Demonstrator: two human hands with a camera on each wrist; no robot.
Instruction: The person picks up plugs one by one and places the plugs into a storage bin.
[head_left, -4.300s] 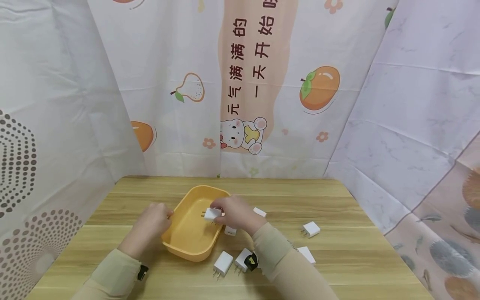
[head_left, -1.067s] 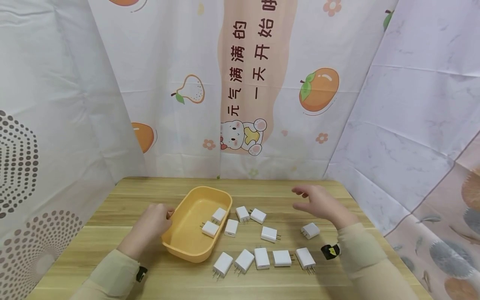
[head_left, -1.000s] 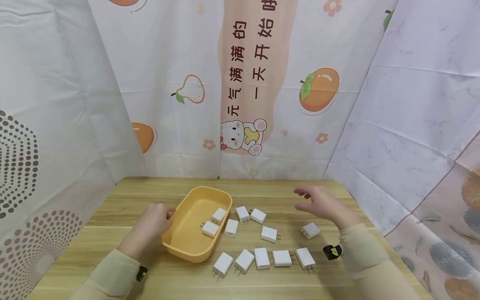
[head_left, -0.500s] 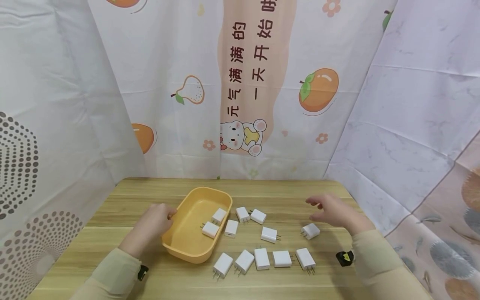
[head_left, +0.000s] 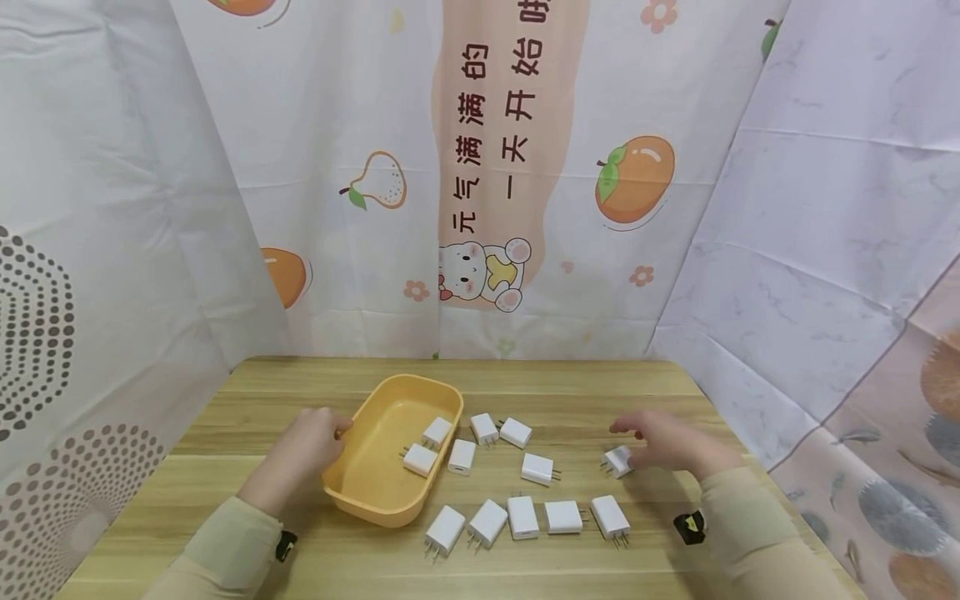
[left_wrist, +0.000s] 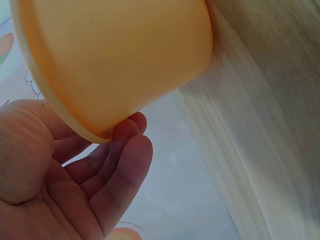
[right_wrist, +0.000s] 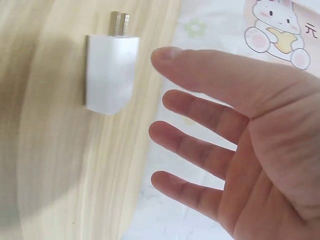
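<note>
My left hand (head_left: 302, 450) grips the left rim of a yellow plastic bin (head_left: 371, 471); in the left wrist view its fingers curl under the rim of the bin (left_wrist: 130, 55). Two white plug-in chargers, a near one (head_left: 420, 459) and a far one (head_left: 437, 431), lie inside along the bin's right wall. Over at the right, my right hand (head_left: 675, 443) hovers beside a single white charger (head_left: 617, 461), which it partly covers. The right wrist view shows that charger (right_wrist: 111, 75) on the table, apart from the loosely spread fingers of the right hand (right_wrist: 250, 140).
Several more white chargers lie on the wooden table (head_left: 570, 575): a front row including one charger (head_left: 446, 530) and another (head_left: 611, 517), and a looser group behind with a charger (head_left: 537, 468). A printed curtain (head_left: 375, 250) rises behind the table.
The right hand held a charger over the bin earlier; that charger now lies inside. Since then the hand has moved right and lowered toward the far-right charger. The left hand stays at the rim.
</note>
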